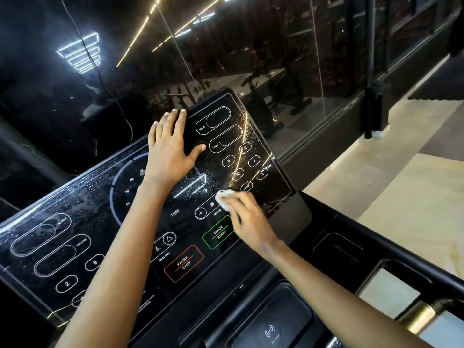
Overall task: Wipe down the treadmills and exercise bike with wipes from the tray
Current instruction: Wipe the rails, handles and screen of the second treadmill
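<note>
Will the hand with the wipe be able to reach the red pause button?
Probably yes: the right hand with the wipe is close to the pause button, and nothing lies between.

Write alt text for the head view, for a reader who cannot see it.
A person's right hand holds a white wipe against a treadmill's glossy black console, near the SPEED and QUICK START markings. The left hand lies flat on the panel's upper part, fingers straight. Droplets speckle the console, and dark glass behind it reflects ceiling lights.
</note>
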`<state>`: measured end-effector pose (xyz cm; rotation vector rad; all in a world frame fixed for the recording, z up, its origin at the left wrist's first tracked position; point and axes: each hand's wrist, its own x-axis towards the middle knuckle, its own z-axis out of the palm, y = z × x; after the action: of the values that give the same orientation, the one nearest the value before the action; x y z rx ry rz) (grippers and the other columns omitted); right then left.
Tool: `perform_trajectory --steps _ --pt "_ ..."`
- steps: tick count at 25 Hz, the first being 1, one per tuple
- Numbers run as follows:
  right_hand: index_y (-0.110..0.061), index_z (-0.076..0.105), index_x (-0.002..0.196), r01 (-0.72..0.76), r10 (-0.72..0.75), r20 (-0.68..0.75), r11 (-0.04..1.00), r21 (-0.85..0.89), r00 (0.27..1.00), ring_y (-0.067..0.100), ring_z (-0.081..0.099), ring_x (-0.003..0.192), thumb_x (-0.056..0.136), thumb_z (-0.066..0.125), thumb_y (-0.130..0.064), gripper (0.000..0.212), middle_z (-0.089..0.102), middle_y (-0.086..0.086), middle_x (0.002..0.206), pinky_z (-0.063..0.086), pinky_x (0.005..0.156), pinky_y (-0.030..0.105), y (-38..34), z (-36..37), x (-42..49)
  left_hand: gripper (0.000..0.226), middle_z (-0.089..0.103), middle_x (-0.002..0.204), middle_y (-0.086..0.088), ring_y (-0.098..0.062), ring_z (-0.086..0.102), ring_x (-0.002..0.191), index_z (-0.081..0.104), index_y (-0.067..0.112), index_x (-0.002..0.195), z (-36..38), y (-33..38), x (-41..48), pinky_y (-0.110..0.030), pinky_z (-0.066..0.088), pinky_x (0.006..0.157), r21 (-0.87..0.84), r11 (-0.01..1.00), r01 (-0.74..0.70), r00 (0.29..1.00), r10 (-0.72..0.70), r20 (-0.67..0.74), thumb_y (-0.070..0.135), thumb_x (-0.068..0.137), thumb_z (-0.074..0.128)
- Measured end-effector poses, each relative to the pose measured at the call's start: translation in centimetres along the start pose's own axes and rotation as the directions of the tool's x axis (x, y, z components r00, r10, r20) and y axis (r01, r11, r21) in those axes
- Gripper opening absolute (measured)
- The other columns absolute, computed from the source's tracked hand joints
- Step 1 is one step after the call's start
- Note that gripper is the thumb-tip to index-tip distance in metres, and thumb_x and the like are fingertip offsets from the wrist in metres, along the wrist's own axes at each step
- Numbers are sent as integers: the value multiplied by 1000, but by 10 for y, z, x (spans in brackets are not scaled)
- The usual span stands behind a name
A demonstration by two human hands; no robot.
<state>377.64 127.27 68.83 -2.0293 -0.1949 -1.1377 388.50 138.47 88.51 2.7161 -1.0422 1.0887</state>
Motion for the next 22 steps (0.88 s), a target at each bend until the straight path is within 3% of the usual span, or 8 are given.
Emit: perform_trajectory --steps 2,5,7,9,13,15,19,22 --pt "-6 67 125 24 -24 46 1000 -1 999 15 53 110 94 59 2 33 59 5 118 44 104 19 7 0 -14 83 24 164 -13 -28 16 153 26 11 158 -1 2 -8 -43 7 125 -12 1000 11 1000 -11 -4 49 94 63" --pt "-9 70 118 -188 190 -172 982 29 967 17 58 108 93 59 5 31 57 -2 116 51 97 35 34 -17 -13 78 20 165 -12 -28 14 154 28 11 157 -4 5 -35 -42 9 124 -63 996 65 998 -66 -21 38 95 66" --pt "-12 69 118 -271 272 -270 962 41 924 14 58 110 93 58 5 32 54 -10 118 51 98 35 39 -23 -10 75 22 165 -11 -27 14 154 30 11 156 -7 3 -61 -43 11 123 -97 987 132 990 -136 -45 33 95 66" --pt "-9 69 120 -178 184 -203 983 46 962 15 57 113 91 59 7 35 57 -4 121 49 101 33 23 -15 -6 71 22 165 -10 -26 14 154 32 12 155 -8 -1 -85 -43 11 123 -119 973 197 977 -205 -61 31 96 66" --pt "-7 69 123 60 -72 118 993 99 990 17 55 112 94 57 3 32 60 4 120 48 102 25 -15 10 -8 67 20 165 -11 -26 13 154 34 15 154 -7 -2 -104 -45 11 123 -100 967 233 971 -238 -40 30 96 65" --pt "-6 70 121 33 -39 44 993 114 998 19 57 112 93 58 5 32 60 5 118 49 102 29 -5 5 -3 65 21 165 -11 -27 14 154 37 16 153 -6 1 -109 -46 13 123 -91 966 240 969 -244 -32 29 96 66" --pt "-10 71 116 -229 251 -251 967 111 935 18 60 110 96 58 0 27 60 1 116 51 96 38 38 -20 18 63 21 164 -10 -27 15 153 40 17 152 2 16 -134 -46 15 122 -89 960 265 963 -268 -21 27 95 66" --pt "-11 71 118 -131 138 -210 990 47 968 17 58 109 99 57 -3 25 61 -1 117 48 100 30 39 -24 32 64 18 166 -9 -27 14 154 39 19 153 17 38 -163 -47 17 123 -121 935 333 942 -336 -2 27 95 67"
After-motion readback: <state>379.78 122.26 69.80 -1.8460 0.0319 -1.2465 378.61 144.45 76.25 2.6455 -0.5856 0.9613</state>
